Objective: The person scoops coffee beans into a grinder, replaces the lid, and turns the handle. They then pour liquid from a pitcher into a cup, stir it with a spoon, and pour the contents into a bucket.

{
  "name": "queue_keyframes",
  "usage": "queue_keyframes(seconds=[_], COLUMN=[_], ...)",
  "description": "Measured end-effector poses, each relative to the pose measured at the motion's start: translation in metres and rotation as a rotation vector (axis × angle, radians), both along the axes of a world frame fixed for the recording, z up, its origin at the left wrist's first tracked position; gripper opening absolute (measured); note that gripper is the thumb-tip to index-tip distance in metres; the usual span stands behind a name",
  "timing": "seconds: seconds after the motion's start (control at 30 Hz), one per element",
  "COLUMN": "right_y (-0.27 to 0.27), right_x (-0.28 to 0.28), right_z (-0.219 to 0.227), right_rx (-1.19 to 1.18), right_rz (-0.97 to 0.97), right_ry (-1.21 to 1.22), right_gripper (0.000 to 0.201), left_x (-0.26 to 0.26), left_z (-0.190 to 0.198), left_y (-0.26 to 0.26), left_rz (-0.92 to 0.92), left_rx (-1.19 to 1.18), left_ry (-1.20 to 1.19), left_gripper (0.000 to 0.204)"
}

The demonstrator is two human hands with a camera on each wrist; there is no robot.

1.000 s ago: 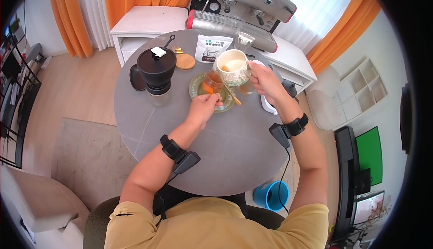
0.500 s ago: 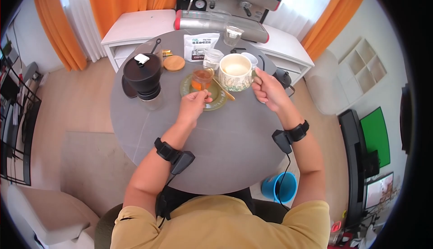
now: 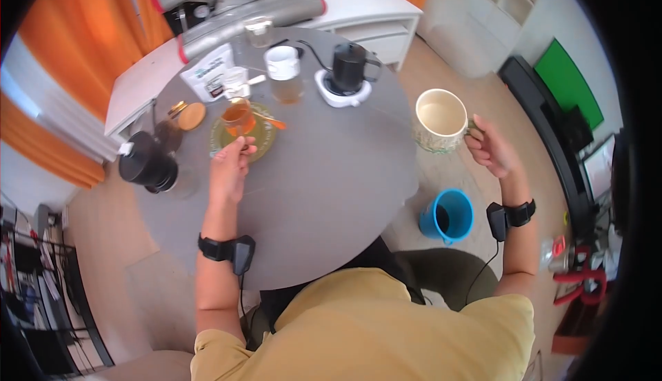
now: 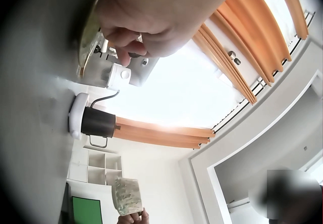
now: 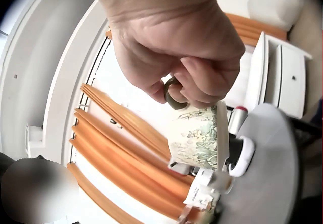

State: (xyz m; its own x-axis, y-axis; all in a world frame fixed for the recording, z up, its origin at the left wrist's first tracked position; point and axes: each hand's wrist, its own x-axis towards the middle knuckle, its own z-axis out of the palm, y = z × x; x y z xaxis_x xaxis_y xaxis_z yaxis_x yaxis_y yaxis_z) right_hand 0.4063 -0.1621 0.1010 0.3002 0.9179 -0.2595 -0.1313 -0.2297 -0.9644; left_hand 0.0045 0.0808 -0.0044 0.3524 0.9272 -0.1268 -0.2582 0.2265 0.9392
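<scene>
My right hand (image 3: 493, 150) grips the green handle of a patterned cream mug (image 3: 440, 120), fingers curled round it; the mug is upright beyond the table's right edge. The right wrist view shows the handle (image 5: 174, 95) inside the curled fingers. On a green plate (image 3: 263, 148) stands a glass cup (image 3: 238, 115) of amber liquid. My left hand (image 3: 231, 167) has its curled fingers at the cup's near side, pinching its handle. In the left wrist view the left hand (image 4: 146, 25) hides most of the cup. A gold spoon (image 3: 269, 120) lies on the plate's right side.
A blue bin (image 3: 448, 215) stands on the floor below the mug. On the grey table (image 3: 317, 195) are a black kettle (image 3: 348, 67) on a white base, a stacked cup and glass (image 3: 284, 71), a white pouch (image 3: 209, 74), a wooden lid (image 3: 192, 115) and a black grinder (image 3: 147, 164).
The head view has turned right. My right hand has carried the mug rightward, from beside the plate to past the table's edge. My left hand stays at the glass cup.
</scene>
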Motion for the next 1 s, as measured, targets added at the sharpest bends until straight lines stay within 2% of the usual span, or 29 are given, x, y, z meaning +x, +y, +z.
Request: queue_keyframes(seconds=[0.03,0.1,0.17,0.27,0.37,0.47,0.57,0.63,0.9,1.0], right_y=[-0.018,-0.056,-0.091,-0.13,-0.153,-0.174,-0.18,-0.183,-0.177,-0.164], right_x=[0.016,0.047,0.062,0.09,0.123,0.159,0.17,0.18,0.205,0.205], right_z=[-0.008,-0.026,-0.041,-0.072,-0.12,-0.183,-0.228,-0.254,-0.368,-0.384], right_rx=[-0.012,-0.055,-0.133,-0.272,-0.391,-0.587,-0.653,-0.689,-0.906,-1.011], right_rz=[-0.038,0.028,-0.096,-0.159,-0.142,-0.046,-0.04,-0.009,0.026,0.088], right_ry=[0.012,-0.06,-0.1,-0.215,-0.225,-0.242,-0.254,-0.25,-0.306,-0.421], right_gripper=[0.038,0.039,0.04,0.039,0.036,0.03,0.031,0.033,0.041,0.044], left_x=[0.003,0.01,0.02,0.048,0.07,0.086,0.097,0.106,0.106,0.107], left_z=[0.004,0.008,0.009,0.017,0.016,0.008,0.0,0.001,-0.013,-0.014], left_y=[-0.002,-0.006,-0.006,-0.017,-0.02,-0.018,-0.019,-0.026,-0.021,-0.022], left_rz=[-0.009,-0.054,-0.099,-0.136,-0.165,-0.183,-0.195,-0.122,-0.163,-0.138], left_rx=[0.012,0.029,0.019,-0.027,-0.045,-0.099,-0.125,-0.126,-0.179,-0.177], left_ry=[0.017,0.031,0.025,-0.003,-0.045,-0.047,-0.045,-0.031,-0.012,0.002], left_gripper=[0.023,0.022,0.022,0.021,0.021,0.02,0.019,0.019,0.027,0.028])
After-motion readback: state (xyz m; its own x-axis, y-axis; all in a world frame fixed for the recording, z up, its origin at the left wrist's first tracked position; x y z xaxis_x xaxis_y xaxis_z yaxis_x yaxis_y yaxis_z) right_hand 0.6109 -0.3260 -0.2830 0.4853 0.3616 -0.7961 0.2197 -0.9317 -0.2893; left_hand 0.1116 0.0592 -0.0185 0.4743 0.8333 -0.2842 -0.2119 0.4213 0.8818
